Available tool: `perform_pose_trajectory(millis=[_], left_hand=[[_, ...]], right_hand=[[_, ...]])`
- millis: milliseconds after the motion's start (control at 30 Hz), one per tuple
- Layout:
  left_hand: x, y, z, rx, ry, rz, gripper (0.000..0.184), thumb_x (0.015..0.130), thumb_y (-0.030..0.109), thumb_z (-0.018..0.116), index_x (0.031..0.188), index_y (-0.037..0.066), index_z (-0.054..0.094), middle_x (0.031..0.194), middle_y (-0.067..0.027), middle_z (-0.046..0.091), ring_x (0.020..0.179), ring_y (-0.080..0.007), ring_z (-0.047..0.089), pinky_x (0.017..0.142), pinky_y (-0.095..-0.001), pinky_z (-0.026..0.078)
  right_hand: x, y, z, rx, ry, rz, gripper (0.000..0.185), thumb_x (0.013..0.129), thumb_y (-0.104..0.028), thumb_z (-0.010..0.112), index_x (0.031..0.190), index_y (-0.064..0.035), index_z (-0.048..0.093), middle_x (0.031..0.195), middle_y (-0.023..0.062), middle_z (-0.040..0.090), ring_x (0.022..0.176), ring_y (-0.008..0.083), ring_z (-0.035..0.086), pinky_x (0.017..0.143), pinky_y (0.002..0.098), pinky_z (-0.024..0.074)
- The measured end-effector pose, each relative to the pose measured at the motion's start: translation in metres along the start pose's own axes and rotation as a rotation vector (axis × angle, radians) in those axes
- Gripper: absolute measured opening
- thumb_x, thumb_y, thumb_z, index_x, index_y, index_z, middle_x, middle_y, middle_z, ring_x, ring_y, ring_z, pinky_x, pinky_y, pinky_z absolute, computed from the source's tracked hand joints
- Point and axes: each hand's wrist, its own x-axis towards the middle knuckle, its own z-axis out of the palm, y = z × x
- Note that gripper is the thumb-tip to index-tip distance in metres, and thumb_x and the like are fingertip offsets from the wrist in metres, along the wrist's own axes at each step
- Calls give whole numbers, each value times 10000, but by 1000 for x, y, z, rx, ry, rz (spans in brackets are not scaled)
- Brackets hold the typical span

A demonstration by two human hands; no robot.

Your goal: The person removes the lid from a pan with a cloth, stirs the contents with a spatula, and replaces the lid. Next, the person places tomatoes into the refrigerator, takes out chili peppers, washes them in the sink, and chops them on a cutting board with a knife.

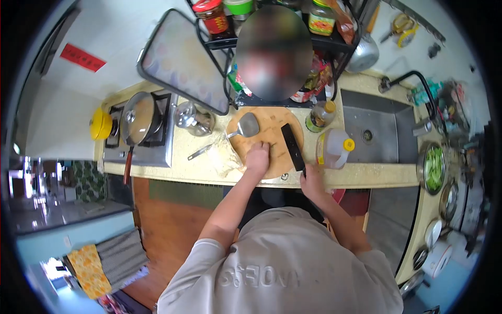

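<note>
My right hand (312,182) is wrapped round the handle of a dark cleaver (292,147), whose blade lies over the right part of the round wooden cutting board (282,116). On the board's front half rests my left hand (258,159), its fingers curled and pressed together. Something small may be under those fingertips, but I cannot make it out. Behind the left hand, a metal spatula (248,124) lies with its broad head on the board. Left of that hand, a clear plastic bag (225,156) with pale contents touches the board's edge.
A lidded pan (140,119) sits on the stove at left, beside a glass jar (194,118). Right of the board stand a dark sauce bottle (320,116) and a yellow-capped jug (334,149), then the sink (366,135). A bowl of greens (433,166) is far right.
</note>
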Motion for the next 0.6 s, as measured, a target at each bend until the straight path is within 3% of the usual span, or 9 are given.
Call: perform_pose_trajectory(millis=[67, 267, 367, 533, 600], left_hand=[[17, -6, 10, 15, -9, 87, 245, 858, 90, 504, 1077, 63, 612, 1006, -128, 581, 988, -310, 580, 835, -414, 502], [31, -15, 6, -122, 151, 296, 207, 838, 136, 572, 1023, 45, 583, 973, -158, 558, 964, -324, 567, 856, -432, 468], [28, -26, -6, -209, 182, 323, 193, 811, 138, 635, 972, 42, 591, 927, -161, 564, 940, -333, 569, 818, -436, 470], [27, -41, -6, -184, 137, 386, 118, 812, 133, 664, 835, 46, 588, 813, -139, 598, 742, -329, 615, 660, -434, 497], [21, -36, -19, -196, 146, 375, 134, 808, 130, 666, 867, 44, 582, 816, -146, 607, 738, -329, 626, 660, -440, 504]], right_hand=[[-7, -11, 1, 76, 4, 124, 255, 834, -66, 588, 1064, -1, 499, 984, 263, 613, 886, 461, 610, 756, 524, 490], [-26, -31, 18, 99, 112, 215, 263, 824, -73, 617, 1043, 12, 499, 910, 275, 616, 859, 451, 613, 733, 515, 495], [-26, -38, 26, 95, 187, 215, 258, 824, -77, 621, 1036, 16, 509, 895, 271, 619, 847, 455, 614, 730, 516, 495], [-27, -46, 35, 103, 212, 274, 257, 815, -78, 630, 1026, 21, 523, 909, 269, 622, 860, 455, 615, 737, 514, 497], [-28, -47, 33, 107, 197, 275, 260, 811, -79, 634, 1025, 22, 525, 915, 271, 622, 867, 454, 615, 740, 512, 497]])
